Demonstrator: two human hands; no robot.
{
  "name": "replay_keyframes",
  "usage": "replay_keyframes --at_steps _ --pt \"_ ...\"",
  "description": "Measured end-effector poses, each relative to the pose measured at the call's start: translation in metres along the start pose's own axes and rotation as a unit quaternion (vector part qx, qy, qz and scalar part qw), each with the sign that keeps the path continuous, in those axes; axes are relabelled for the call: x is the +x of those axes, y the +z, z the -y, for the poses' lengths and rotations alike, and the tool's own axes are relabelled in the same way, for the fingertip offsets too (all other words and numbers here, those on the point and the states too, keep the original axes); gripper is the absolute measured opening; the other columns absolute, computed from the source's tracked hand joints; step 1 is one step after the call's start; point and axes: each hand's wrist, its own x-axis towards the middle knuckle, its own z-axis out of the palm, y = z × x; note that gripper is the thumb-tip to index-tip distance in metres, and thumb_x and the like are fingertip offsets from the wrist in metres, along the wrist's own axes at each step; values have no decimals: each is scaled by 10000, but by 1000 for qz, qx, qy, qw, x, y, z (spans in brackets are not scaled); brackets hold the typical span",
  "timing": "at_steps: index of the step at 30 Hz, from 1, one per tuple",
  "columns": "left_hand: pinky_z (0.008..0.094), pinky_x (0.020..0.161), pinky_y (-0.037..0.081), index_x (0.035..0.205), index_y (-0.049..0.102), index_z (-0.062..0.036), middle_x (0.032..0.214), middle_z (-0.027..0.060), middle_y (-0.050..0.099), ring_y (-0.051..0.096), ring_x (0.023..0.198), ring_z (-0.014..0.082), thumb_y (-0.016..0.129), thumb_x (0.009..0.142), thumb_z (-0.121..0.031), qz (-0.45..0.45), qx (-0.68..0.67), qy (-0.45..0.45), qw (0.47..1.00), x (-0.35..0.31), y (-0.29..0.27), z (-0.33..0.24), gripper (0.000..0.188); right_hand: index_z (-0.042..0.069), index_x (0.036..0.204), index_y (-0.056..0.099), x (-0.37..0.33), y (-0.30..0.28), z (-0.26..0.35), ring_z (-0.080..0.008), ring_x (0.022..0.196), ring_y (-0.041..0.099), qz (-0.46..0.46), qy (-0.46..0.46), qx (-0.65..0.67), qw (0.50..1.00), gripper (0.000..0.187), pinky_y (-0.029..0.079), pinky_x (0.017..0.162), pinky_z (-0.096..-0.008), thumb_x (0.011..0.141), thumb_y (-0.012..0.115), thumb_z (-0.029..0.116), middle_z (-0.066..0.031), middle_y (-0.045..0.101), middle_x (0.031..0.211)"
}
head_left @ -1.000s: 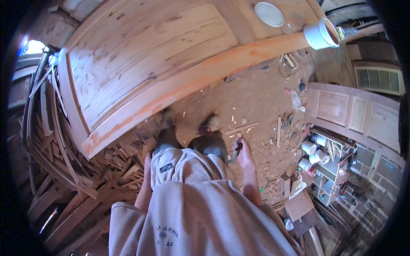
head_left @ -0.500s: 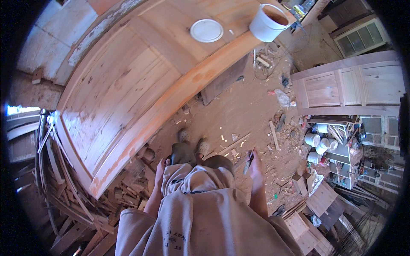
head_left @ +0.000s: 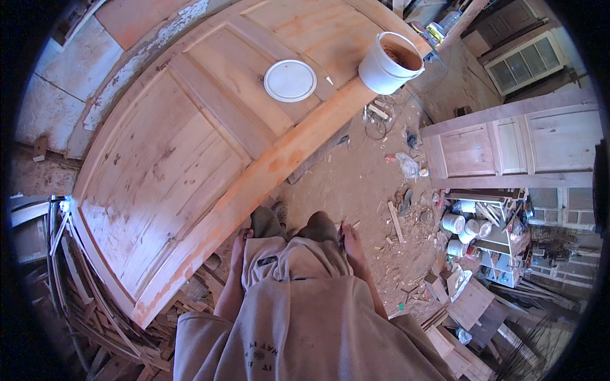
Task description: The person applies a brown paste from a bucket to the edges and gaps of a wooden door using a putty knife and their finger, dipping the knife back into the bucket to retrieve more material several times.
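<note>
My left hand (head_left: 242,240) hangs by my left thigh, below the near edge of a large panelled wooden door (head_left: 197,149) lying flat. Its fingers look curled, and whatever they may hold is hidden. Beside my right thigh, my right hand (head_left: 353,242) is closed around a small flat-bladed tool, now almost wholly hidden by the hand. On the door rest a round white lid (head_left: 290,80) and a white bucket (head_left: 384,71) with brown paste inside. Orange-brown smears mark the door's near rail.
Wood offcuts (head_left: 146,346) pile up at the lower left. Another panelled door (head_left: 508,143) stands at the right, above a shelf with white tubs (head_left: 454,223). Shavings and scraps litter the dirt floor (head_left: 337,184). Boards (head_left: 469,303) lie at the lower right.
My right hand has come in from the right, toward my thigh, and the tool in it has gone from sight. The door, lid and bucket appear lower in view.
</note>
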Motion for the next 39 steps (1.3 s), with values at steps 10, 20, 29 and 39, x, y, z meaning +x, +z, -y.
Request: replay_keyframes --at_steps 10,20,29,39 --pt "429 791 494 1054 615 17 992 261 640 632 945 386 531 930 -380 -68 4 -100 993 0 30 -11 423 85 769 526 112 -4 112 -89 626 449 62 -13 37 997 405 370 597 -242 1007 424 397 10 481 669" --pt "417 771 511 1046 615 18 989 219 641 640 894 321 503 937 -282 -182 -12 -283 941 -61 213 -43 339 22 896 529 256 -3 195 -99 633 480 186 -131 -179 957 318 394 573 -277 958 538 334 -30 513 683" --pt "365 793 494 1057 606 11 968 179 651 626 886 267 540 928 -270 -216 -74 -420 878 -70 310 -104 316 24 1013 522 336 9 185 -190 687 610 173 -184 -177 951 260 481 624 -317 938 577 266 -109 617 776" --pt "385 778 509 1080 602 32 997 189 657 637 904 281 533 941 -294 -259 -207 -390 859 -64 350 -94 361 -7 1047 549 347 11 152 -202 774 590 192 -188 -157 950 384 475 689 -352 967 514 368 -116 623 834"
